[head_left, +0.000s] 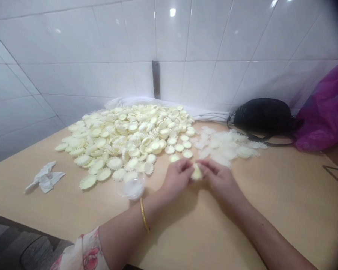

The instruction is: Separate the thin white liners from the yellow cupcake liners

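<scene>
Both of my hands meet over the middle of the tan table. My left hand and my right hand pinch one small pale-yellow toothed plastic disc between their fingertips. A gold bangle sits on my left wrist. Behind my left hand lies a big heap of the same pale-yellow toothed discs. Behind my right hand lies a smaller heap of whiter, thinner pieces.
A small clear round lid or cup lies by my left wrist. A crumpled white tissue is at the left. A black bag and a purple plastic bag rest against the white tiled wall.
</scene>
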{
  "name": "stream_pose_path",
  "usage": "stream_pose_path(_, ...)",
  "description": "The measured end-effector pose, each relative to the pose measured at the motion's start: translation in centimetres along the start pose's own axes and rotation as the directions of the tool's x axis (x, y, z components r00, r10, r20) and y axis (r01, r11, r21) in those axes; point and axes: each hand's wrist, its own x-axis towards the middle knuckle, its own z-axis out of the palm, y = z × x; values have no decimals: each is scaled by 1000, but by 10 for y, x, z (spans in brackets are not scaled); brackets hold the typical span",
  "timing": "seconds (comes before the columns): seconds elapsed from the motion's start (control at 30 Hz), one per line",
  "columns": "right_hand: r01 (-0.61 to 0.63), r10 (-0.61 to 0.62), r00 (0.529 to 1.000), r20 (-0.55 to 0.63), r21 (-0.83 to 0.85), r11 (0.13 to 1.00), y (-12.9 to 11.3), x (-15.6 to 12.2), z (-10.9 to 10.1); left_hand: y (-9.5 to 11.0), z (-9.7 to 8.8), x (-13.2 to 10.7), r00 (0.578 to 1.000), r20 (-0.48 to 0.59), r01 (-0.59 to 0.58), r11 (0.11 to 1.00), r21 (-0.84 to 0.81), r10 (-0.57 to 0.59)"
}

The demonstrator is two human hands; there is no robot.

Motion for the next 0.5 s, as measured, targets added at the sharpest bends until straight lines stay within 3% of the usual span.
stream_pose_path(0.1,153,-161,987,-9,-255,955,1,0,0,-6,1,-1,999,27,-46,997,58,45)
stream_pose_path(0.2,303,-426,904,-44,-638,708,0,-2,6,-4,4,-3,999,24,-46,996,76,44)
stream_pose_path(0.23,311,-470,881,-45,-693,650,0,-2,8,-1,5,-4,999,17,-29,997,69,28)
stream_pose_path(0.27,303,-474,878,-61,-695,652,-1,-2,9,2,6,-4,1000,7,-6,999,54,6)
stream_pose_path(0.33,230,-351,927,-134,-537,812,-1,-1,8,7,7,-4,998,-16,56,998,-1,-56)
stream_pose_path(0.4,69,-104,981,-166,-207,976,1,2,4,9,6,-4,993,-25,109,991,-72,-111)
stream_pose_path(0.43,-19,14,991,-135,-36,999,2,3,1,10,6,-3,992,-24,124,987,-104,-128)
stream_pose_path(0.5,-150,155,988,-4,211,966,6,5,-5,11,5,-3,990,-19,134,979,-151,-138)
